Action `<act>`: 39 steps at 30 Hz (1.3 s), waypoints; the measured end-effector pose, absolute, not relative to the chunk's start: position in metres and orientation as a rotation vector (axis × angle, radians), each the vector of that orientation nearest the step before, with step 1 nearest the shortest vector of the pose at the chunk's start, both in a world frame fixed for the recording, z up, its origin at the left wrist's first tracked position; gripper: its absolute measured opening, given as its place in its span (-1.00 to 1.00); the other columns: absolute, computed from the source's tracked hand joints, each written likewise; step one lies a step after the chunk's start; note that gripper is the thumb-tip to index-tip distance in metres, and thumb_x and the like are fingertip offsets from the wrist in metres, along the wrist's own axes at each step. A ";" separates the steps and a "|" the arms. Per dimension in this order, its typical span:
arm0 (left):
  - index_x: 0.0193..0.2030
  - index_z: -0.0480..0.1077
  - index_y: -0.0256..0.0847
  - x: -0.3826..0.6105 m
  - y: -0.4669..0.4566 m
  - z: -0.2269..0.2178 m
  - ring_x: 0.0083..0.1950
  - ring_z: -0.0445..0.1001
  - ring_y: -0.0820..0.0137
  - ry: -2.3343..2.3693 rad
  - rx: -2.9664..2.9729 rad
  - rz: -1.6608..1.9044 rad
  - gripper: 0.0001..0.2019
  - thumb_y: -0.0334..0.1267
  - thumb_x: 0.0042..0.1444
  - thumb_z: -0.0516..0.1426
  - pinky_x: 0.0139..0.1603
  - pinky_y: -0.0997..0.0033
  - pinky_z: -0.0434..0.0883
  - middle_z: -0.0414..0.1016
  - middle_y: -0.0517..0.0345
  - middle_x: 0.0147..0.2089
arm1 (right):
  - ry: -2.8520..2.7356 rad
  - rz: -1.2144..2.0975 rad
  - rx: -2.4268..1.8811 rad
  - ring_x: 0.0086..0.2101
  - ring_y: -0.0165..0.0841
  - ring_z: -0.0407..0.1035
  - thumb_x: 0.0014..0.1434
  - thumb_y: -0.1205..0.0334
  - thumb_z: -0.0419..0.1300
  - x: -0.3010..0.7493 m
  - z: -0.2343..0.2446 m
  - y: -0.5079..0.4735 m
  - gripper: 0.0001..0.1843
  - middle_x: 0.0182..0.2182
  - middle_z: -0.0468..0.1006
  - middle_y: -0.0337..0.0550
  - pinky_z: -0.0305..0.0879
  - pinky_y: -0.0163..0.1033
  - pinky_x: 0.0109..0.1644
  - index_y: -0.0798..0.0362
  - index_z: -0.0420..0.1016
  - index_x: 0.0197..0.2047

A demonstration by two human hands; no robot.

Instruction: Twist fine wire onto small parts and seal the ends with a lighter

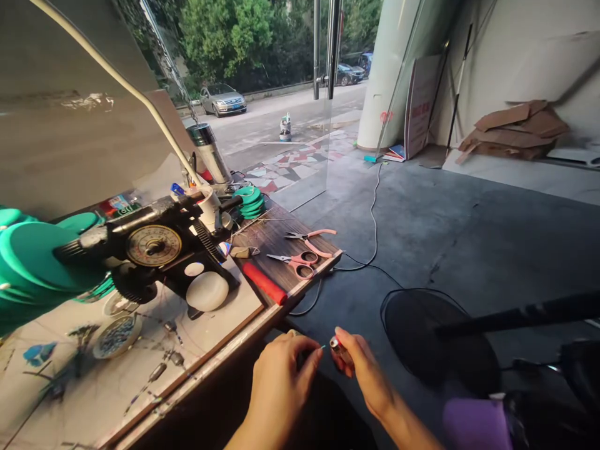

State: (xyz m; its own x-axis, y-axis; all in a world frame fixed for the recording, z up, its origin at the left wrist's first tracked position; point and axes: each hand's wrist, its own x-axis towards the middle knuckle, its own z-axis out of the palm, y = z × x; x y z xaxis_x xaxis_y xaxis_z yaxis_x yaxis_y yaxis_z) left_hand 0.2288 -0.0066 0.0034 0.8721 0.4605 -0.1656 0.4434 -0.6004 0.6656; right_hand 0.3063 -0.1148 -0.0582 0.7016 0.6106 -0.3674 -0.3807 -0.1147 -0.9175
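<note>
My left hand [280, 379] is held below the table edge with its fingers pinched on a thin green line end [322, 347]. My right hand [363, 370] sits just to the right of it, closed around a small lighter [338, 347] whose metal top points at the line end. The two hands nearly touch. On the table [140, 400] to the upper left stands a black line-winding machine [154, 247] with a round dial and a white knob. Green spools [37, 262] sit at its left.
Pink scissors [296, 261], pink pliers [312, 239] and a red-handled tool [263, 282] lie on the table's right end. More green spools [250, 201] sit farther back. A black fan base [438, 340] and cable lie on the grey floor. Cardboard [513, 128] is piled far right.
</note>
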 end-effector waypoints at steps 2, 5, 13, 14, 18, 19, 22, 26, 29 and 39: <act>-0.42 0.52 -0.16 0.229 -0.007 0.003 -0.41 0.44 0.34 0.653 2.297 0.034 -0.82 -0.28 0.04 0.07 -0.34 0.44 0.35 0.51 0.12 -0.44 | -0.213 0.855 -1.456 -0.63 -0.45 -0.04 -0.01 -0.26 -0.01 0.306 -0.059 -0.114 -0.46 -0.73 0.06 -0.36 -0.07 -0.33 -0.56 0.01 0.07 -0.70; -0.42 0.52 -0.16 0.230 -0.007 0.003 -0.41 0.44 0.34 0.657 2.311 0.031 -0.81 -0.28 0.04 0.07 -0.33 0.42 0.35 0.52 0.11 -0.44 | -0.237 0.867 -1.450 -0.63 -0.46 -0.09 0.03 -0.22 -0.04 0.307 -0.061 -0.113 -0.48 -0.72 0.00 -0.36 -0.13 -0.33 -0.56 0.00 0.02 -0.69; -0.42 0.51 -0.17 0.232 -0.007 0.001 -0.41 0.44 0.33 0.680 2.334 -0.015 -0.79 -0.26 0.05 0.05 -0.41 0.44 0.30 0.52 0.10 -0.43 | -0.323 0.893 -1.441 -0.63 -0.47 -0.10 0.10 -0.12 -0.08 0.311 -0.062 -0.115 -0.51 -0.73 0.00 -0.37 -0.15 -0.31 -0.54 0.01 0.03 -0.70; -0.43 0.51 -0.17 0.232 -0.007 0.001 -0.41 0.44 0.33 0.679 2.330 -0.005 -0.80 -0.27 0.05 0.05 -0.41 0.44 0.30 0.52 0.10 -0.43 | -0.327 0.893 -1.439 -0.63 -0.47 -0.11 0.11 -0.11 -0.09 0.311 -0.062 -0.115 -0.52 -0.72 -0.01 -0.37 -0.15 -0.31 -0.54 0.01 0.03 -0.69; -0.45 0.51 -0.17 0.230 -0.007 0.000 -0.43 0.43 0.34 0.665 2.320 0.026 -0.81 -0.28 0.05 0.07 -0.42 0.45 0.30 0.52 0.11 -0.45 | -0.322 0.892 -1.449 -0.62 -0.47 -0.12 0.11 -0.08 -0.08 0.310 -0.062 -0.113 -0.53 -0.71 -0.03 -0.38 -0.15 -0.31 -0.54 0.01 0.02 -0.69; -0.45 0.51 -0.17 0.230 -0.007 0.000 -0.44 0.43 0.35 0.665 2.323 0.023 -0.81 -0.28 0.05 0.07 -0.42 0.45 0.30 0.52 0.11 -0.46 | -0.316 0.890 -1.453 -0.62 -0.47 -0.11 0.11 -0.08 -0.08 0.309 -0.062 -0.113 -0.53 -0.71 -0.02 -0.37 -0.14 -0.31 -0.53 0.01 0.03 -0.69; -0.44 0.51 -0.17 0.229 -0.007 0.000 -0.43 0.43 0.35 0.668 2.325 -0.006 -0.80 -0.28 0.05 0.06 -0.41 0.46 0.30 0.52 0.11 -0.45 | -0.292 0.889 -1.458 -0.62 -0.46 -0.07 0.09 -0.07 -0.06 0.308 -0.061 -0.112 -0.54 -0.71 0.01 -0.36 -0.10 -0.31 -0.53 0.02 0.07 -0.70; -0.42 0.51 -0.17 0.230 -0.007 0.001 -0.40 0.44 0.33 0.666 2.318 -0.026 -0.80 -0.27 0.06 0.05 -0.40 0.45 0.29 0.52 0.10 -0.43 | -0.231 0.859 -1.461 -0.62 -0.45 -0.02 0.07 -0.09 -0.03 0.305 -0.060 -0.112 -0.53 -0.72 0.08 -0.35 -0.07 -0.32 -0.53 0.03 0.09 -0.71; -0.42 0.50 -0.17 0.229 -0.007 0.001 -0.42 0.42 0.34 0.690 2.318 -0.047 -0.80 -0.26 0.06 0.05 -0.41 0.45 0.28 0.52 0.11 -0.43 | -0.182 0.839 -1.452 -0.61 -0.44 0.02 0.02 -0.11 0.03 0.304 -0.060 -0.112 -0.53 -0.72 0.13 -0.34 -0.04 -0.33 -0.53 0.03 0.12 -0.71; -0.44 0.49 -0.21 0.230 -0.005 -0.002 -0.39 0.45 0.34 0.686 2.226 0.010 -0.83 -0.29 0.06 0.08 -0.36 0.44 0.32 0.53 0.12 -0.43 | -0.123 0.851 -1.335 -0.63 -0.48 0.00 0.08 -0.21 -0.03 0.308 -0.066 -0.114 -0.45 -0.72 0.12 -0.36 -0.03 -0.35 -0.53 0.07 0.21 -0.67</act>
